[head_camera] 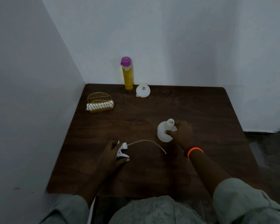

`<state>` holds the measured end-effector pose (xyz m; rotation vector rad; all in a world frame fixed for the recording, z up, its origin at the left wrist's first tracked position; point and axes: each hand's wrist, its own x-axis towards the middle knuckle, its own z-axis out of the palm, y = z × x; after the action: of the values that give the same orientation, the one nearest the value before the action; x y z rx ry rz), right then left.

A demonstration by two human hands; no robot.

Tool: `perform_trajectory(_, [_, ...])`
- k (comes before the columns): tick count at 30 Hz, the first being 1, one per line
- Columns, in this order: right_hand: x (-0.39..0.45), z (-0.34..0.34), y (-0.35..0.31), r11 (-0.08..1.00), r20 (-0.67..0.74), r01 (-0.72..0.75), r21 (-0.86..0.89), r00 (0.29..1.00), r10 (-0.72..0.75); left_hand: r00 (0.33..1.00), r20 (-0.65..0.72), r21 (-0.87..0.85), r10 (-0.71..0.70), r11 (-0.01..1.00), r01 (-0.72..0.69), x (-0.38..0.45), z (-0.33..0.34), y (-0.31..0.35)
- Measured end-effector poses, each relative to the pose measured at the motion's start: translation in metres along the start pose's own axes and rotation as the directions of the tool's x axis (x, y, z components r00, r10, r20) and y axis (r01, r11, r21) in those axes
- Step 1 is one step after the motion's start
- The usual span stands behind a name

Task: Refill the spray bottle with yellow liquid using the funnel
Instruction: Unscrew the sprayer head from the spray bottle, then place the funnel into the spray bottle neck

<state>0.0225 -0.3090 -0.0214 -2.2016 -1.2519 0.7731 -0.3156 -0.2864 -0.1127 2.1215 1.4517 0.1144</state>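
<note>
Now: R hand (182, 134) grip round spray bottle (165, 132), L hand (111, 153) grip round sprayer head (122, 150).

A dark wooden table (192, 110) is standing in the corner. On it are sitting a yellow bottle (127, 74) (purple cap), a funnel (143, 90) just beside it, a wire rack (99, 102) at the left, an open spray bottle (164, 132), and a sprayer (122, 150) with its curved tube (149, 142).
</note>
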Motion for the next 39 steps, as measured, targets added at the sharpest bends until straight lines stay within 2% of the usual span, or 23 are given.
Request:
perform_trajectory(6, [-0.001,0.003,0.001,0.999,0.018,0.008,-0.044,1.000,-0.007,0.994,0.108,0.063,0.005,0.998,-0.012,0.002,-0.017,0.003])
perform_trajectory(9, [0.005,0.001,0.011,0.998,0.087,-0.005,-0.060,0.996,0.011,0.972,0.226,0.132,-0.058,0.991,0.029,0.010,-0.028,0.008])
perform_trajectory(12, [0.012,-0.010,0.022,0.989,0.104,0.002,-0.150,0.994,0.014,0.929,0.364,0.220,-0.060,0.975,-0.023,0.026,-0.039,0.011])
perform_trajectory(14, [0.020,-0.025,0.024,0.979,0.108,-0.008,-0.203,0.994,0.030,0.924,0.376,0.142,-0.063,0.990,0.009,0.039,-0.050,0.019])
perform_trajectory(18, [0.070,-0.046,0.031,0.982,0.050,-0.080,-0.171,0.995,0.090,0.962,0.250,-0.088,-0.113,0.986,0.139,0.080,-0.065,0.056])
perform_trajectory(22, [0.133,-0.037,0.034,0.987,0.116,-0.015,-0.162,0.993,0.034,0.960,0.123,-0.228,-0.251,0.934,0.274,0.143,-0.063,0.083])
perform_trajectory(28, [0.198,-0.004,-0.024,0.992,0.254,0.105,-0.072,0.964,-0.084,0.965,-0.016,-0.170,-0.261,0.952,0.254,0.238,-0.061,0.091])
perform_trajectory(33, [0.238,0.024,-0.056,0.990,0.344,0.142,0.027,0.928,-0.142,0.963,-0.143,-0.149,-0.227,0.967,0.205,0.284,-0.064,0.105])
perform_trajectory(39, [0.261,0.047,-0.063,0.972,0.326,0.180,0.152,0.919,-0.221,0.951,-0.184,-0.266,-0.250,0.944,0.197,0.305,-0.046,0.106])
